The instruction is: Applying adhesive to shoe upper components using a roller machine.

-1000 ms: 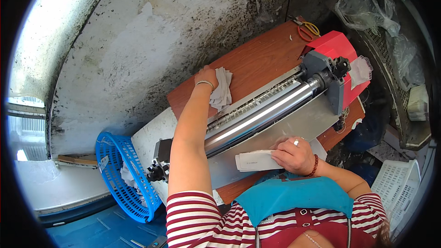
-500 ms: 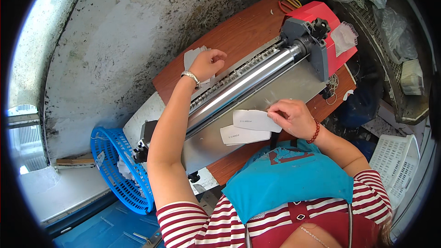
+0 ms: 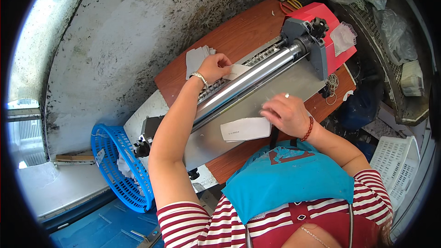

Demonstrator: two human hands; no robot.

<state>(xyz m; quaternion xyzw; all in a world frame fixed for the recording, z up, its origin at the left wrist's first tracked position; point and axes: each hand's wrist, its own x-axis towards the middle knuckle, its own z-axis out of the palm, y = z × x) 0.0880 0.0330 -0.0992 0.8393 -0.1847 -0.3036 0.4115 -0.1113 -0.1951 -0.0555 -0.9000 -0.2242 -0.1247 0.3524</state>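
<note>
At the far side of a roller machine (image 3: pixel 248 76), my left hand (image 3: pixel 215 68) pinches the end of a white cut piece (image 3: pixel 237 70) that lies against the metal roller. The piece is thin, like paper or leather. My right hand (image 3: pixel 288 114) is over the machine's near metal plate, fingers loosely curved and thumb apart, with nothing visible in them. Below its fingertips is a small stack of white cut pieces (image 3: pixel 245 129), with dark print on the top one. More white pieces (image 3: pixel 198 59) lie in a pile behind my left hand.
A red housing (image 3: pixel 317 23) covers the machine's right end. The machine stands on a brown wooden tabletop (image 3: pixel 229 32). A blue basket (image 3: pixel 120 165) with white scraps is at left, and a white basket (image 3: pixel 392 165) at right. Yellow and red cables (image 3: pixel 290 4) lie behind.
The white piece held by my right hand has left it, and a piece now shows at the far side of the roller. My left hand has moved right and closed on it.
</note>
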